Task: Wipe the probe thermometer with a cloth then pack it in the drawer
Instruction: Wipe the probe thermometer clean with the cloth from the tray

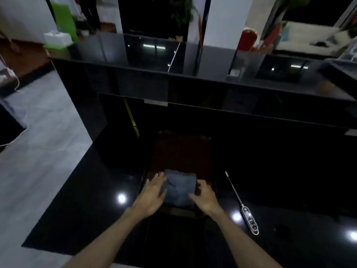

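Observation:
A folded grey-blue cloth (180, 187) lies in a dark reddish drawer or tray (181, 151) set into the glossy black counter. My left hand (152, 194) rests at the cloth's left edge with fingers spread and relaxed. My right hand (204, 196) lies at the cloth's right edge, fingers loosely curved over it. The probe thermometer (249, 219), white body with a long thin metal probe pointing away from me, lies flat on the counter to the right of my right hand, untouched.
The black counter (96, 209) ends at its left edge above a grey tiled floor (38, 151). A raised black shelf (173, 74) runs across the back. A yellow tape or strip (132, 118) hangs below it.

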Action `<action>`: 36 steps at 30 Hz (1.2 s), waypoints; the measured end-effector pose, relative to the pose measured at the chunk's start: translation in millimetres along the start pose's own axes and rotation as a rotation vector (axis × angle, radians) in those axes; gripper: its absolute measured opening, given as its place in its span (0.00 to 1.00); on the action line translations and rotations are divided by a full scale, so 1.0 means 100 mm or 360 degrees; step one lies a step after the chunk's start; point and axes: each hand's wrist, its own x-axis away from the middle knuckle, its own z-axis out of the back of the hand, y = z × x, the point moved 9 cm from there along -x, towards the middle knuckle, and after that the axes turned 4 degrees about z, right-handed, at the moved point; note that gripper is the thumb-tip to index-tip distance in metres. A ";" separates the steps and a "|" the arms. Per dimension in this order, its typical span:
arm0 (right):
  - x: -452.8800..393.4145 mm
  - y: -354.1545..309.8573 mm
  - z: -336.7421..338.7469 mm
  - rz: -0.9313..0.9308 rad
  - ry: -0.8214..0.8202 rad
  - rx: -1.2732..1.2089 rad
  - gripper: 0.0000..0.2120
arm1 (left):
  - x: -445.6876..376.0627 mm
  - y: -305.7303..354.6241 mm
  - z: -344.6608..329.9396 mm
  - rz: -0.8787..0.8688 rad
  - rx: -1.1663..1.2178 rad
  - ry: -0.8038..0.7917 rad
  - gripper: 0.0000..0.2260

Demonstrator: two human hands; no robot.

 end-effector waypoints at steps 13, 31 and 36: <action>-0.34 -0.22 -0.39 -0.0270 0.0184 -0.0212 0.21 | -0.14 -0.50 -0.59 -0.0219 -0.0617 -0.0450 0.47; -0.34 -0.63 -1.03 -0.0069 0.0140 0.0941 0.32 | 0.01 -0.83 -0.35 -0.0109 -0.0554 -0.0385 0.26; -0.26 -0.50 -0.79 0.0030 0.0169 0.0924 0.34 | 0.01 -0.70 -0.37 -0.0123 -0.0598 -0.0373 0.28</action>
